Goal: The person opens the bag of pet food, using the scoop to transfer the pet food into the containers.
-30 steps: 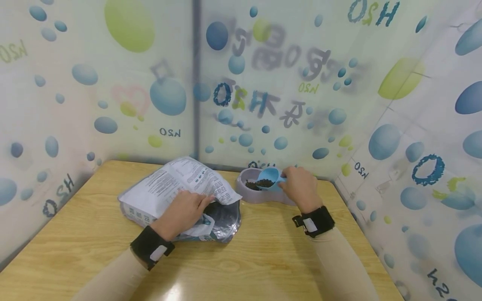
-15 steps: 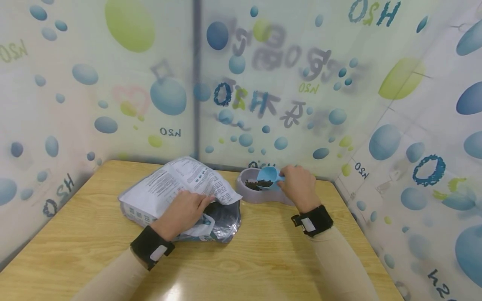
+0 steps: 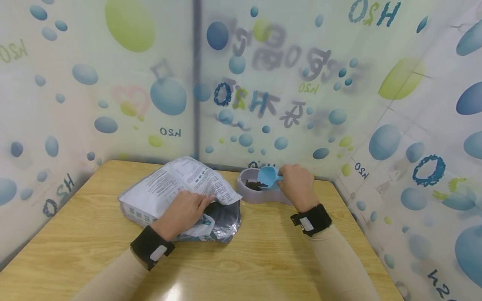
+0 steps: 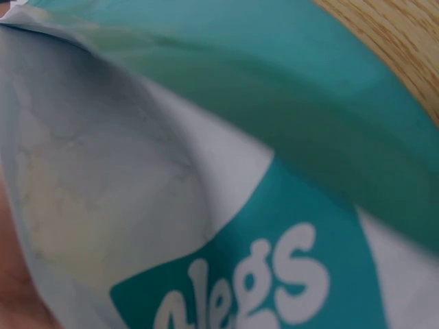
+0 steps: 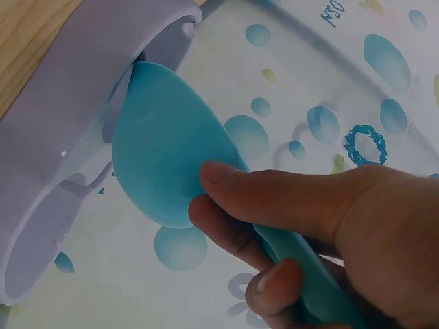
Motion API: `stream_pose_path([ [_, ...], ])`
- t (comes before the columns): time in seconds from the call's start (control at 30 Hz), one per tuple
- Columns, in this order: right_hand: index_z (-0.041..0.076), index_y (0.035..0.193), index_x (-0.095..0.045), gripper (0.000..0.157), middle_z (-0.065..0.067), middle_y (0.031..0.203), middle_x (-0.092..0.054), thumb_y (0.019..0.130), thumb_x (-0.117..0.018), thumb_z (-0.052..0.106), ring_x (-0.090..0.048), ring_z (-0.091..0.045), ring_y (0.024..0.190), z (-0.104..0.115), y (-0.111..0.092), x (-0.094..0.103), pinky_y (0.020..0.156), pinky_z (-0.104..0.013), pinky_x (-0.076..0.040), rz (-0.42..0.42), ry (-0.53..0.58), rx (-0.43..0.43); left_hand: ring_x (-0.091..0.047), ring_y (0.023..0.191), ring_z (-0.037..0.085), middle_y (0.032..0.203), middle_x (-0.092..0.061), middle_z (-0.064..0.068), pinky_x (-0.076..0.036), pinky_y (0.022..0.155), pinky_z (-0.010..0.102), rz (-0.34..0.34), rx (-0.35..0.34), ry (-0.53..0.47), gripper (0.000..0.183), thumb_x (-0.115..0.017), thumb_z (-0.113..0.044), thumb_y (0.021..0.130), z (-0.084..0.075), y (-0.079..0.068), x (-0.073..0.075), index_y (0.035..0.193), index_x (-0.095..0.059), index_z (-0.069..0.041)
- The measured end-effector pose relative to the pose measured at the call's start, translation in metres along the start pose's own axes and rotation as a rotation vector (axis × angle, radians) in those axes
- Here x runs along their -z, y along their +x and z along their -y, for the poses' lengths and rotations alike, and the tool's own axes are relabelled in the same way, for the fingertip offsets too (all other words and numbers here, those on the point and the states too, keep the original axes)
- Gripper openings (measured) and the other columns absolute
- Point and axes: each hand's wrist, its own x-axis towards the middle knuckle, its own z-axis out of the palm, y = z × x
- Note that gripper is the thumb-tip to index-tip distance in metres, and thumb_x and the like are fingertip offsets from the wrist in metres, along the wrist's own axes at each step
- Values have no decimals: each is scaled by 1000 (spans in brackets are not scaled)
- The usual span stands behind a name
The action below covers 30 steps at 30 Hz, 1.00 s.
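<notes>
A white and teal bag of printed plastic lies on the left of the table, its silvery mouth facing right. My left hand grips the bag's edge at that mouth; the left wrist view is filled by teal plastic. In my right hand is the handle of a blue scoop, tipped over a greyish-purple double bowl. Brown kibble lies in the bowl's left basin. In the right wrist view the scoop shows its underside, with its lip at the bowl's rim.
The wooden table ends at a patterned wall sheet close behind the bag and bowl. Another patterned sheet borders the table on the right.
The scoop has tipped further left and the kibble that showed in it is now mostly gone from it. My right hand has shifted slightly left; my left hand and the bag have stayed still.
</notes>
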Motion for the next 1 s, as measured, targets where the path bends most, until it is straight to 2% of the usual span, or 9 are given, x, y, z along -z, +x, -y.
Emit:
stream_pose_path([
  [0.17, 12, 119, -91, 22, -13, 100, -87, 99, -97, 19, -71, -25, 69, 1, 1, 1, 53, -40, -54, -1, -2, -6, -40, 55, 8, 60, -40, -9, -36, 64, 28, -3, -6, 0, 57, -56, -36, 125, 0, 1, 0, 70, -56, -22],
  [0.6, 12, 122, -91, 27, -15, 110, -89, 98, -98, 21, -81, -32, 80, 0, -1, -1, 59, -46, -63, -11, -14, -26, -39, 54, 8, 60, -39, -9, -36, 63, 28, -12, -15, 1, 57, -57, -36, 125, -1, 0, 1, 70, -57, -22],
  [1.0, 12, 126, -90, 28, -15, 114, -90, 100, -95, 21, -82, -31, 80, -3, -10, -7, 59, -43, -62, -5, 38, -68, -39, 53, 6, 59, -40, -10, -36, 63, 27, -16, -22, 6, 57, -57, -36, 125, 0, 0, 0, 69, -57, -23],
])
